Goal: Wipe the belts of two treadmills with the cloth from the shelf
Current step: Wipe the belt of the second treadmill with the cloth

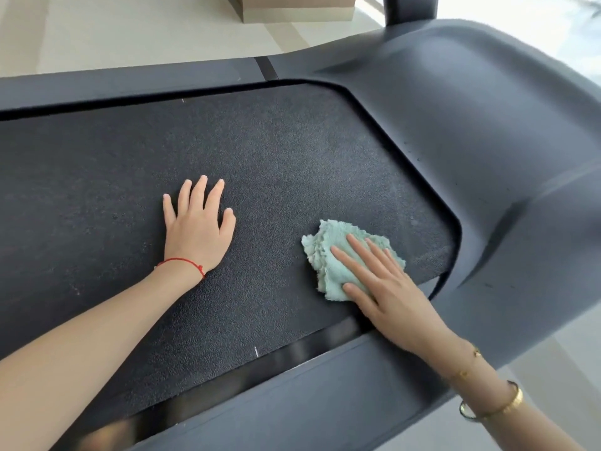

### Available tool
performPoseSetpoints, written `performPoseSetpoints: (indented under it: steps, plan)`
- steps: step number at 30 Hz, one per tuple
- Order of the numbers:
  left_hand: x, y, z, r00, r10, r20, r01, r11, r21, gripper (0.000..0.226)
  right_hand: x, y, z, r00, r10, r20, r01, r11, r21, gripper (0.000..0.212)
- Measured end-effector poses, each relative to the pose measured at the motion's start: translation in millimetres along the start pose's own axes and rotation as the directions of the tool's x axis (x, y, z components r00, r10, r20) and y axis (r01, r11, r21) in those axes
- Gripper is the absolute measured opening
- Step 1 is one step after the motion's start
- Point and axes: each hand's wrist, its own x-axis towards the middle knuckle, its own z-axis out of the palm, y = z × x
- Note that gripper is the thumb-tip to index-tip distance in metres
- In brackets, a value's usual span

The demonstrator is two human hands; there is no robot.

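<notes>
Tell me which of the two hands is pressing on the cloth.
The right hand, with gold bangles at its wrist, presses flat on the crumpled mint-green terry cloth. The left hand, with a red string bracelet, rests bare on the black textured treadmill belt.

A dark, rough-textured treadmill belt (260, 164) fills most of the view, edged by smooth grey side rails (312, 402) and, to the right, a rounded grey plastic motor hood (487, 125). The left hand (198, 229) lies flat on the belt, fingers spread, a thin red string bracelet (182, 262) at its wrist. The right hand (387, 288) presses a crumpled pale green fluffy cloth (328, 255) onto the belt with straight fingers, close to the hood. 2 gold bracelets (494, 408) circle the right wrist. Pale floor tiles (130, 30) lie beyond the treadmill.
</notes>
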Motion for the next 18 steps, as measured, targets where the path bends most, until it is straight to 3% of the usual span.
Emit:
performPoseSetpoints:
  steps: [4,7,13,18]
  plan:
    - [0.6,0.2,0.1,1.0,-0.002,0.002,0.002,1.0,0.007,0.055,34.8,58.1,-11.6,0.976,0.183,-0.121,-0.185,0.983,-0.011,0.058]
    - [0.3,0.1,1.3,1.0,-0.005,0.0,0.005,1.0,0.008,0.055,54.5,62.0,-10.7,0.93,0.336,-0.146,-0.337,0.941,0.016,0.052]
    - [0.4,-1.0,1.5,1.0,0.008,-0.011,-0.008,1.0,0.007,0.054,2.3,23.7,-2.1,0.996,0.08,-0.039,-0.079,0.997,0.005,0.057]
    - [0.3,-1.0,1.1,1.0,0.003,-0.004,-0.003,1.0,0.016,0.055,30.3,68.1,-16.2,0.96,0.244,-0.137,-0.244,0.97,0.02,0.058]
